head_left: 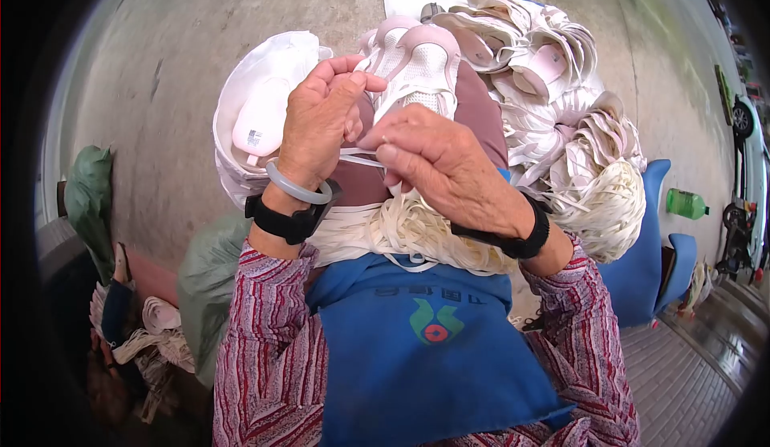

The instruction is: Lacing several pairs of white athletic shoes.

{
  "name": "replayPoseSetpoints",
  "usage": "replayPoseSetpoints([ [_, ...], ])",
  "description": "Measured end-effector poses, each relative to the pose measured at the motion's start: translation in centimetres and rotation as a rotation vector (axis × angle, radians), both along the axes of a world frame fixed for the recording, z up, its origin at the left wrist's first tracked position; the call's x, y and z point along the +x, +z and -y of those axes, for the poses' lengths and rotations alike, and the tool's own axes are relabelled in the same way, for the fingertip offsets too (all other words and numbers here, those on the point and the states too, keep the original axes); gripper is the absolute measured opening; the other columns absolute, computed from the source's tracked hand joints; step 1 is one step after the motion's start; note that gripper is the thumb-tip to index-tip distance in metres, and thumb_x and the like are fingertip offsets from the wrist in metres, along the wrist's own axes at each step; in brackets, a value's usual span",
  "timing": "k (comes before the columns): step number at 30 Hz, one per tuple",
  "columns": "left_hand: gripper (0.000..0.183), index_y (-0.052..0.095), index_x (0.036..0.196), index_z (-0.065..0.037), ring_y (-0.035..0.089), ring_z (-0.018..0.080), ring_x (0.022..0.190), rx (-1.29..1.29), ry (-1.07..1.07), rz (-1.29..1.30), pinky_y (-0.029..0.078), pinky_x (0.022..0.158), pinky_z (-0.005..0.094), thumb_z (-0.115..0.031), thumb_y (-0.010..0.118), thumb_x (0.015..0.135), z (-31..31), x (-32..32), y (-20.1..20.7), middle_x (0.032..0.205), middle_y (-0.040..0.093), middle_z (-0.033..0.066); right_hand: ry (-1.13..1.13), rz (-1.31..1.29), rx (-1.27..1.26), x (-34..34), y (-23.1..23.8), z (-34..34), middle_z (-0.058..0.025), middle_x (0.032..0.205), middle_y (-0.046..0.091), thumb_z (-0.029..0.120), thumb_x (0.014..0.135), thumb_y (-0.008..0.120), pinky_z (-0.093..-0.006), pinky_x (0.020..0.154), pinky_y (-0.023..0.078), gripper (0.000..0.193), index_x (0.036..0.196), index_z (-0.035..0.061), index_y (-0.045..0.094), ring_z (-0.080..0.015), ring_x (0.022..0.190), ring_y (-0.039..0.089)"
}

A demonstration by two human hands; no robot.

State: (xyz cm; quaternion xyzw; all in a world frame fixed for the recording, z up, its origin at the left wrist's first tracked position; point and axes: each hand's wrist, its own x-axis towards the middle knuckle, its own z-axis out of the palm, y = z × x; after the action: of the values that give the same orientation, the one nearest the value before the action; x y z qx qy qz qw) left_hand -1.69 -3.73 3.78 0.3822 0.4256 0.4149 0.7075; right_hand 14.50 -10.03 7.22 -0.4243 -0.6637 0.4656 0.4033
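Note:
Pink-and-white mesh shoe uppers [429, 50] rest on my lap, toes pointing away from me. My left hand [325, 114] is beside them on the left, thumb and forefinger pinched close to the nearest upper; what lies between those fingertips is too small to make out. Just right of it, my right hand [441, 154] is closed in a pinch on a thin white shoelace [361, 155]. The strand stretches across the gap between both hands, below the uppers. A thick bundle of cream-white laces [401, 230] lies over my lap, nearer to me than the hands.
Stacked pale uppers [553, 62] and another lace bundle [605, 214] are heaped at the right. On the left stands a white container [228, 138] with a pale, tongue-shaped piece inside. A blue chair [642, 246], green bottle [687, 204] and green sack [212, 287] are around me.

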Motion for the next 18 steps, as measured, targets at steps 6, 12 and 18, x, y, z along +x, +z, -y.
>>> replayPoseSetpoints([
  [6,0.024,0.059,0.106,0.003,0.046,0.0028,0.05,-0.064,-0.04,-0.014,0.04,0.044,0.0181,-0.019,0.06,0.095,1.5,0.8,0.0,0.079,0.063,0.005,-0.293,-0.163,-0.329,1.8,-3.0,-1.3,-0.0033,0.075,0.061,0.011,0.091,0.062,-0.0234,0.055,0.046,0.023,0.11,-0.0005,0.067,-0.0076,0.063,0.055],
  [12,0.024,0.06,0.106,0.002,0.051,0.0045,0.05,-0.031,-0.115,-0.036,0.045,0.045,0.019,-0.021,0.058,0.096,2.4,1.9,-0.1,0.067,0.058,0.0007,-0.31,-0.368,-0.407,1.1,-2.3,-1.0,-0.0001,0.071,0.062,0.012,0.091,0.064,-0.0161,0.049,0.045,0.024,0.11,-0.0022,0.067,-0.0026,0.058,0.055],
  [18,0.028,0.058,0.113,0.001,0.057,0.0059,0.059,0.091,-0.175,-0.094,0.048,0.053,0.0188,-0.022,0.055,0.099,3.8,2.6,0.6,0.079,0.06,0.0019,-0.383,-0.133,-0.116,1.9,-3.0,-1.0,-0.0043,0.078,0.065,0.016,0.089,0.065,-0.0205,0.055,0.046,0.022,0.101,-0.0017,0.071,-0.0066,0.066,0.058],
])
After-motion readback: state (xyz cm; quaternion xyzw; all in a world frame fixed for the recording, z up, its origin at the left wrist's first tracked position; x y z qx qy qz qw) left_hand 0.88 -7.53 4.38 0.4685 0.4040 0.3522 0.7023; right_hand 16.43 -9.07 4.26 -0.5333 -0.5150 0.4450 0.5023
